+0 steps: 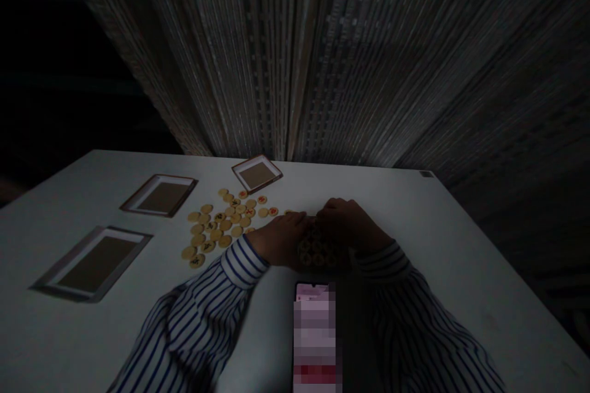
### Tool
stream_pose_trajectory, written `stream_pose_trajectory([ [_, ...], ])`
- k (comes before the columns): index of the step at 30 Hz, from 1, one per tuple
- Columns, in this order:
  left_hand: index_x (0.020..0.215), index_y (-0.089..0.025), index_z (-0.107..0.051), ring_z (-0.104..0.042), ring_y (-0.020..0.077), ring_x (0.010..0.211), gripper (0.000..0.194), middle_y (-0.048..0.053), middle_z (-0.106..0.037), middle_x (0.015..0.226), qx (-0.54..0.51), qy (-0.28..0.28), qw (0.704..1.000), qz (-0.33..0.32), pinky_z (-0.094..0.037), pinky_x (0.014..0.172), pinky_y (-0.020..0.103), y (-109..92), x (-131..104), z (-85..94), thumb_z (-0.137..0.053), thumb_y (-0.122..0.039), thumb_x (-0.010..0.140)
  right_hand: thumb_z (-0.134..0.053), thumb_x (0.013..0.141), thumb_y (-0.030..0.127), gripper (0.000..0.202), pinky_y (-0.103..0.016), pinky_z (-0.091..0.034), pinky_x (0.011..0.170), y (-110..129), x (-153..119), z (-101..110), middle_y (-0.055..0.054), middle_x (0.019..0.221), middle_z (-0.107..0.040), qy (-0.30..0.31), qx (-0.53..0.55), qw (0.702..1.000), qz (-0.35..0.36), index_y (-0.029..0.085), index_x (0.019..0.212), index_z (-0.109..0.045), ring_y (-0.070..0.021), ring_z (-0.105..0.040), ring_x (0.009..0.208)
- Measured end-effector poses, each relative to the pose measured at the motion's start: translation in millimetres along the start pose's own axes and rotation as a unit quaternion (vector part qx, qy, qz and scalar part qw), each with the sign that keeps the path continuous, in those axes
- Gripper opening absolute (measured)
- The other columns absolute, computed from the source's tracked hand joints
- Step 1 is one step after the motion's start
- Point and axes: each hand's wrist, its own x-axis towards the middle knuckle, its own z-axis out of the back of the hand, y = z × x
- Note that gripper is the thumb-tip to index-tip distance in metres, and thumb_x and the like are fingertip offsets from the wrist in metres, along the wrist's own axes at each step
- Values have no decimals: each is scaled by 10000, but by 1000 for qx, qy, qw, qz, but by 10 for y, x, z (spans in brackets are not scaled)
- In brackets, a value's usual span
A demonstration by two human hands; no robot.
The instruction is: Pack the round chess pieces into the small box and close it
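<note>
My left hand [280, 237] and my right hand [349, 224] meet at the middle of a white table [461, 258], both closed around a small patterned box [318, 250] that shows between them. Just left of my left hand lies a loose scatter of several round yellowish game pieces [220, 224] with red or black marks on them. Both my sleeves are white with blue stripes. The light is dim, so the fingers' exact hold is hard to make out.
Three shallow square trays lie on the table: one at the near left [94, 264], one behind it [161, 195], one at the back centre [257, 173]. A lit phone [316, 331] lies between my forearms. A dark striped curtain [322, 55] hangs behind.
</note>
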Motion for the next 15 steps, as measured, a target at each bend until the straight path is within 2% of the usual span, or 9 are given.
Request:
stream_pose_trajectory([
  [15,1272,-118,-302,-415,327,1134,928,184,-404,1271,-2,-5,1000,-11,-362,927,416,9,12,-4,-689,-490,515,-466,843,269,193,-280,-332,640,23,31,-106,-74,969,-581,20,-5,1000,15,213,955,-614,-181,-513,830],
])
